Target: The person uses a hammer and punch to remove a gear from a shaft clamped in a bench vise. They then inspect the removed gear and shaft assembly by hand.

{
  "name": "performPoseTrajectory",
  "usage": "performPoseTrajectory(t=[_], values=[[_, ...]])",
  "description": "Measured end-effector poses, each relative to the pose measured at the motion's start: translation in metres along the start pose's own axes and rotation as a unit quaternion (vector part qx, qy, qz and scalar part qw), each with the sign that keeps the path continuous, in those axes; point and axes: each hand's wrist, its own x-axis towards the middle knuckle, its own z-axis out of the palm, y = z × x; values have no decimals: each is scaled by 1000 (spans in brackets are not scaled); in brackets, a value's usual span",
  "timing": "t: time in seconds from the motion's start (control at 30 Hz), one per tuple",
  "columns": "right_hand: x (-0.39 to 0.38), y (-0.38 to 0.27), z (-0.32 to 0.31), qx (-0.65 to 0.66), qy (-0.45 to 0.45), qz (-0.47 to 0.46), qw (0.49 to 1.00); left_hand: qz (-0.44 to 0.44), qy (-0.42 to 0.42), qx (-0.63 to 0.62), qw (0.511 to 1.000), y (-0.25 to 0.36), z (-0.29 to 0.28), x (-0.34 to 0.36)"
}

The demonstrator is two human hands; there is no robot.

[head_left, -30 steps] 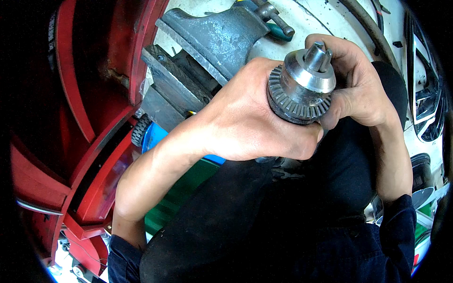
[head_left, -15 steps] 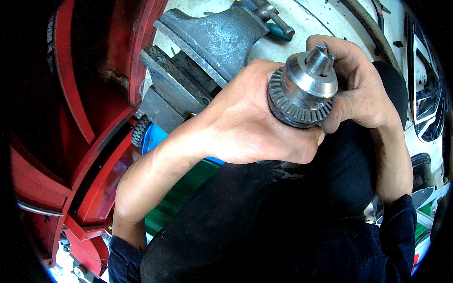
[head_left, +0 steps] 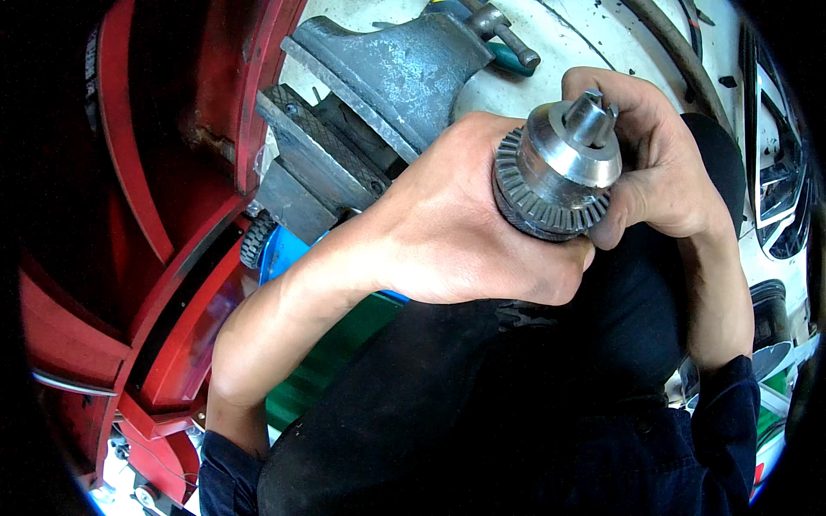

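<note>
A steel drill chuck [head_left: 564, 168] with a toothed ring and jaws protruding from its nose points up toward me, slightly tilted. My left hand [head_left: 482, 219] is wrapped round its lower body, below the toothed ring. On the chuck's far right side my right hand [head_left: 658, 159] curls its fingers and thumb against the upper part. The lower end of the chuck is hidden by my left hand. Just beyond my left hand stands a grey bench vise [head_left: 387, 73], its jaws apart.
Red metal framework [head_left: 142, 163] rises on the left. A blue object with a black ribbed knob [head_left: 256, 239] sits below the vise. A thick hose [head_left: 675, 47] curves at the upper right, and a dark cylindrical container [head_left: 768, 314] stands at the right. My black-clad legs [head_left: 413, 396] lie under my hands.
Both hands and the chuck have shifted very slightly down and to the right. The jaws look turned a little; the grip stays the same.
</note>
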Motion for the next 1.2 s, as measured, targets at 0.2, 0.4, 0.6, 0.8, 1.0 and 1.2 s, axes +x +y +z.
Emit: performPoseTrajectory(t=[0.2,0.4,0.6,0.8,1.0,1.2], values=[[-1,-1,-1,-3,-4,3,1000,-13,-3,32,999,1,-1,0],[-1,-3,0,3,5,10,1000,-5,-2,51,999,-1,-2,-1],[1,-1,0,13,-8,10,1000,-19,-8,45,999,2,-2,-1],[3,0,-1,20,-20,3,1000,-7,-3,4,1000,1,-1,-1],[-1,5,-4,-5,-70,-84,994,24,63,-92,993,-7,24,-8],[2,2,-4,-80,-188,-103,973,94,71,-10,993,-27,56,-20]])
